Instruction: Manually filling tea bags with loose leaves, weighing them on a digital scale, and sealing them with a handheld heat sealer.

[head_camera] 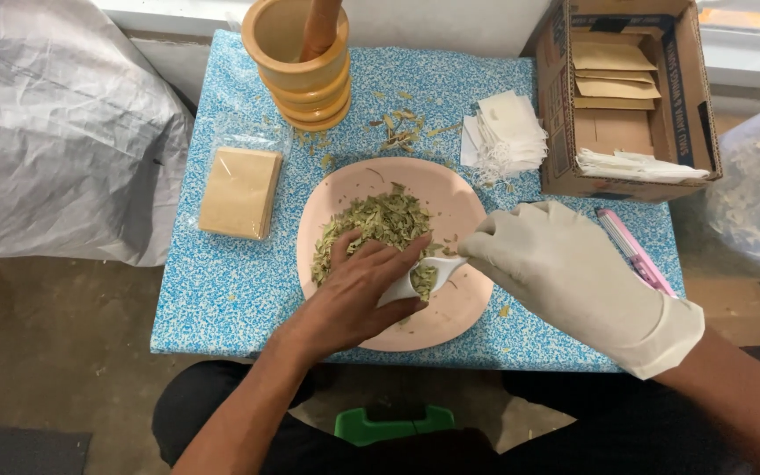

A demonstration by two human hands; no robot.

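Under the left hand, spoon over plate.

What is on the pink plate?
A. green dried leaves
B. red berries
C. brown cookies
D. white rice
A: a heap of green dried leaves lies on the pink plate, where the bare left hand and the gloved right hand work with a small white pouch.

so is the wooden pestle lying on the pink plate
No, the wooden pestle stands inside the wooden mortar at the table's far edge, apart from the round pink plate.
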